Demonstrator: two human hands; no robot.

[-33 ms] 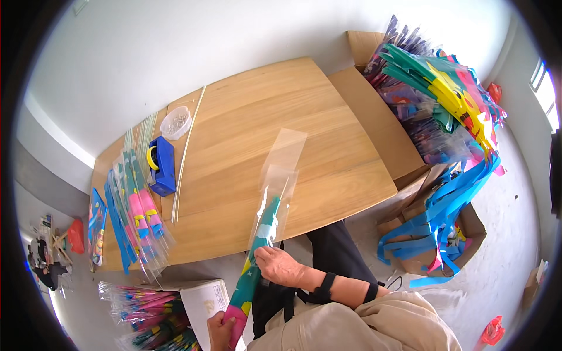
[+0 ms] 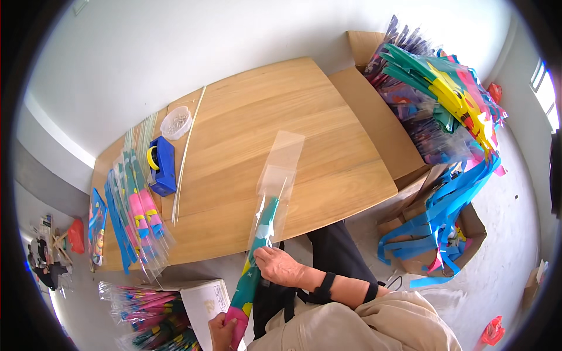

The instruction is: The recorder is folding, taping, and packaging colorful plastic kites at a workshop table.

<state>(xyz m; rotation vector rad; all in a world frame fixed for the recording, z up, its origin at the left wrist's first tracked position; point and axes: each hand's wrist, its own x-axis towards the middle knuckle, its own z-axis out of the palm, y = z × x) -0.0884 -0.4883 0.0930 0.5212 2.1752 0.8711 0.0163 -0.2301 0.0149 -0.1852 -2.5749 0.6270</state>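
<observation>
A narrow roll of thin printed sheet (image 2: 249,281), green with yellow and pink, slants from my lap over the table's near edge. Its upper part lies inside a long clear plastic sleeve (image 2: 275,175), whose empty far end rests on the table. My right hand (image 2: 280,267) is closed around the roll's middle, at the sleeve, with some fingers hidden beneath. My left hand (image 2: 222,331) grips the pink lower end, its thumb on top.
On the wooden table (image 2: 252,117) are a blue tape dispenser (image 2: 164,169), a clear tub (image 2: 176,123), thin rods (image 2: 190,146) and several sleeved rolls (image 2: 137,202). A full carton (image 2: 380,117) and a box with blue strips (image 2: 468,240) stand right; more sleeved rolls (image 2: 155,316) lie lower left.
The far end of the clear sleeve has shifted slightly left and nearer. Both hands keep their hold on the roll, almost unmoved.
</observation>
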